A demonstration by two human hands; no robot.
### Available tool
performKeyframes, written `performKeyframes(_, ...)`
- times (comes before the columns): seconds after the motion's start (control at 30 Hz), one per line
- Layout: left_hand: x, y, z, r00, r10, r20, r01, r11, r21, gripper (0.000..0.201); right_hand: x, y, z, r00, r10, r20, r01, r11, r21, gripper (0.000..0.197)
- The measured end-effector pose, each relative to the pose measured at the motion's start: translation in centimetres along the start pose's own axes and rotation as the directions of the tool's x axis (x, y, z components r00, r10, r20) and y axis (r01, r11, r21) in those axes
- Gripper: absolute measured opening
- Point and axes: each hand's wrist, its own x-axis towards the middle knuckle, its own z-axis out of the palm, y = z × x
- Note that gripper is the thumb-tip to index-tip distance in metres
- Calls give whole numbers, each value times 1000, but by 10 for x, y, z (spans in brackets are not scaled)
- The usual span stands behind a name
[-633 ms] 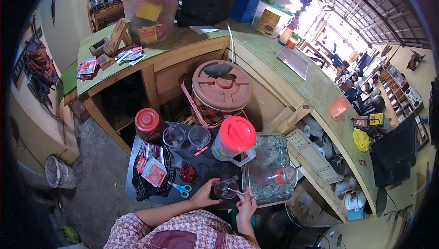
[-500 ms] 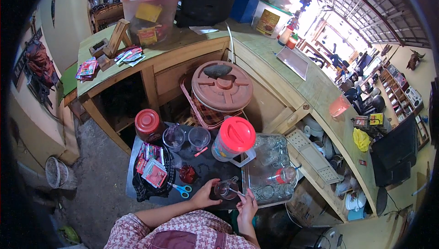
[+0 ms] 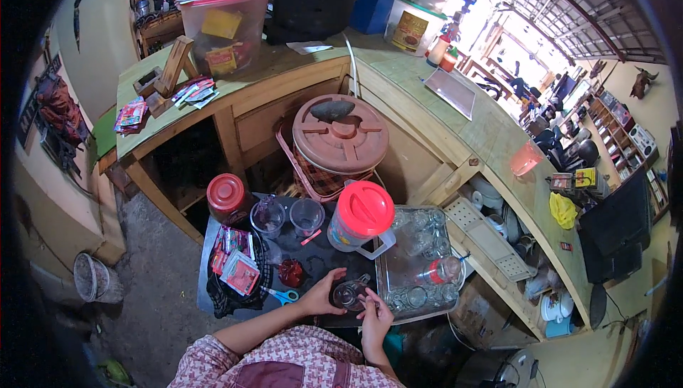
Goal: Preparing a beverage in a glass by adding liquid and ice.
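Note:
A clear glass mug (image 3: 346, 294) stands at the near edge of the dark table, its contents hard to make out. My left hand (image 3: 321, 297) curves around the mug's left side, thumb and fingers against it. At the mug's right rim my right hand (image 3: 376, 317) has its fingers pinched together on a thin, pale spoon-like utensil, mostly hidden by the fingers. A pitcher with a red lid (image 3: 364, 211) stands just beyond the mug. Left of my left hand lie blue-handled scissors (image 3: 286, 296) and a small dark red bundle (image 3: 290, 273).
To the right, a metal tray (image 3: 420, 307) holds several glasses and a bottle (image 3: 442, 270). Two clear plastic cups (image 3: 306, 217), a red-lidded jar (image 3: 228, 196) and colourful sachets (image 3: 240, 274) stand or lie leftward. Behind is a large brown-lidded container (image 3: 341, 142); wooden counters (image 3: 455, 132) surround the table.
My right hand has shifted slightly left and closer to the mug, so less of the thin utensil shows. My left hand's fingers have lifted and spread a little beside the mug.

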Motion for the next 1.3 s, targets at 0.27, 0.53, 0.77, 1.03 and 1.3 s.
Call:
performKeyframes(0.27, 8, 6, 1, 991, -18, 136, 31, 995, -91, 101, 5, -11, -17, 996, -8, -90, 10, 1000, 29, 23)
performKeyframes(0.53, -2, 8, 22, 999, -46, -7, 45, 993, -107, 97, 6, 6, -13, 998, -38, -41, 37, 999, -22, 22)
performKeyframes(0.77, -16, 12, 39, 957, -126, -260, 170, 973, 154, 101, 4, -15, -3, 998, -64, 6, 64, 998, -10, 23)
performKeyframes(1.03, -10, 11, 19, 973, 6, -233, 50, 971, 235, 114, 7, -19, -22, 997, -82, -2, 82, 996, -21, 23)
performKeyframes(1.3, 24, 20, -23, 973, 37, 226, -123, 916, 382, 121, 18, -3, -14, 988, -78, 134, 92, 990, -107, 22)
